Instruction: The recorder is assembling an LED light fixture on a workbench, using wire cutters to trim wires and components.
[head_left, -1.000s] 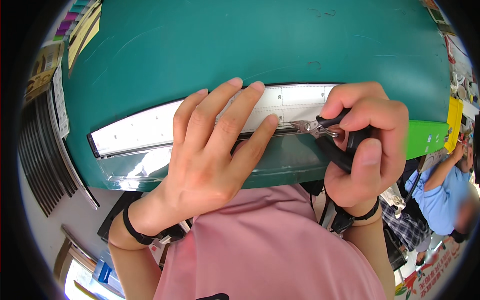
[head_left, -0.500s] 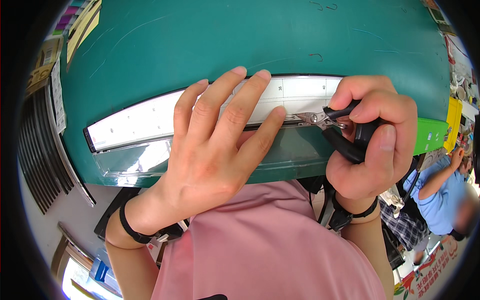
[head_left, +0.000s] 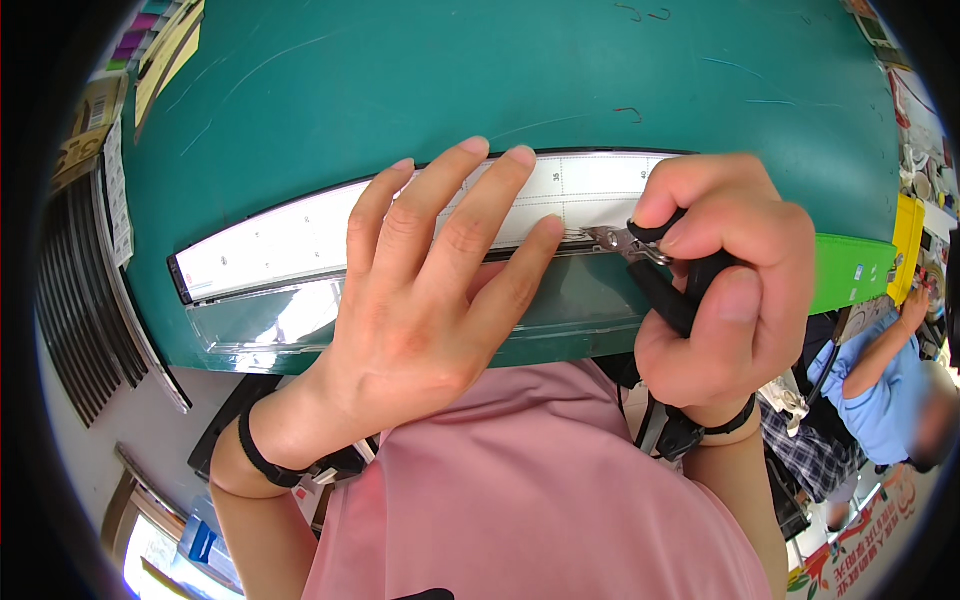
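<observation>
Pressing flat on the ruler (head_left: 300,240), the left hand (head_left: 420,310) has its fingers spread, tips reaching just past the ruler's far edge. The right hand (head_left: 725,290) is closed in a fist round the black handles of the pliers (head_left: 650,265); thumb on the near handle, fingers wrapped over the far one. The metal nose meets the ruler's near edge just beside the left forefinger tip. Whether it bites anything there I cannot tell; the spot is too small.

Change over the last second: ruler and both hands sit a little higher in view and the left hand has crept forward, fingertips now over the far edge where before they stopped about on it. The pliers keep the same grip and the same contact point against the ruler. Judgement: the hold-down has been firmed up while the tool works at one fixed spot, so the work is mid-step, not finishing.

Ruler lies across the near part of the green mat (head_left: 480,90), long axis left to right. A clear strip (head_left: 270,320) lies just beside it on the near side. A green strap (head_left: 850,270) runs off to the right behind the right hand.
</observation>
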